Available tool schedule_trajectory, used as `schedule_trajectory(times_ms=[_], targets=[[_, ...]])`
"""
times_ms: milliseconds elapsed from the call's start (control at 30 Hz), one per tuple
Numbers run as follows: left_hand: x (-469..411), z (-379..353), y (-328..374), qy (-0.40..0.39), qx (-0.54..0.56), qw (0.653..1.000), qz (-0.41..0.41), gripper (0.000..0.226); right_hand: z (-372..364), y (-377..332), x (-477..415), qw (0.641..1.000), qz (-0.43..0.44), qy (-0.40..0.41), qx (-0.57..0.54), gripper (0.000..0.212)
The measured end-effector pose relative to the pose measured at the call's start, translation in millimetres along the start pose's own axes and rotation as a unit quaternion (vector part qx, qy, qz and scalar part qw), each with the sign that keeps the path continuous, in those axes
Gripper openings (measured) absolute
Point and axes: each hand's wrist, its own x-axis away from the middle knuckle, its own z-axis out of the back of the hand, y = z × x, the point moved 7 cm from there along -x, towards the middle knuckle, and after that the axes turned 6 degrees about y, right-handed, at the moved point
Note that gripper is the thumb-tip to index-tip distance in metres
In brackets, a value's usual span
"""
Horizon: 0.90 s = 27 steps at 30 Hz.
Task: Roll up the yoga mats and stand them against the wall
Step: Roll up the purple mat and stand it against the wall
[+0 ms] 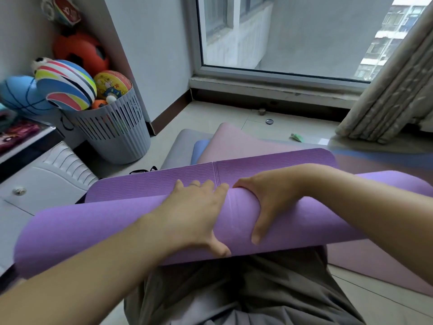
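Observation:
A purple yoga mat lies across the floor in front of my knees, mostly rolled into a thick tube, with a short flat tail left toward the window. My left hand lies over the top of the roll near its middle, fingers stretched forward and thumb hooked on the near side. My right hand wraps over the roll just beside it, fingers curled down the far side and thumb on the near side. Under it lie a pink mat, a blue mat and a grey mat, flat and overlapping.
A grey slatted basket full of balls stands at the left by the white wall. A white cabinet is at the near left. A window and a curtain are ahead and to the right. Small bits lie on the tiles.

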Motion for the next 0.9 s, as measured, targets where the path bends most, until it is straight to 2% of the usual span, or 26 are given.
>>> schedule_trajectory(times_ms=[67, 133, 200, 233, 333, 400, 533, 733, 833, 900], targets=[[-8.8, -1.0, -14.2, -0.018, 0.078, 0.997, 0.001, 0.111, 4.5, -1.7, 1.5, 0.999, -0.007, 0.023, 0.031, 0.101], [-15.8, 0.5, -27.2, -0.048, 0.153, 0.987, 0.007, 0.099, 3.7, -6.5, 7.7, 0.985, -0.002, 0.102, 0.138, 0.111], [-21.5, 2.3, -32.1, -0.075, 0.168, 0.983, 0.012, 0.096, -3.8, -15.0, 17.7, 0.958, 0.020, 0.190, 0.212, 0.109], [-23.6, 3.7, -30.6, -0.072, 0.146, 0.987, 0.015, 0.098, -6.7, -14.4, 19.4, 0.955, 0.025, 0.206, 0.214, 0.106], [-24.7, 8.2, -11.0, 0.003, -0.011, 1.000, 0.019, 0.111, 1.5, -3.7, 12.5, 0.972, 0.015, 0.173, 0.159, 0.107], [-21.9, 4.6, 0.9, 0.044, -0.061, 0.997, 0.027, 0.121, 10.3, 2.3, 2.1, 0.985, 0.004, 0.131, 0.112, 0.104], [-24.1, 9.4, -11.1, 0.057, 0.000, 0.998, 0.032, 0.119, 20.8, 0.2, -9.6, 0.995, -0.006, 0.080, 0.065, 0.095], [5.0, 13.1, 7.7, 0.025, -0.018, 0.999, -0.029, 0.112, 2.6, -18.3, 19.2, 0.996, 0.022, 0.031, 0.083, 0.086], [8.7, 4.3, 10.1, 0.000, -0.008, 0.999, -0.035, 0.112, -9.3, -15.9, 22.0, 0.998, 0.027, 0.040, 0.051, 0.088], [1.2, 4.2, 1.8, -0.014, 0.052, 0.998, -0.030, 0.105, -8.1, -13.7, 24.8, 0.995, 0.031, 0.075, 0.056, 0.092]])
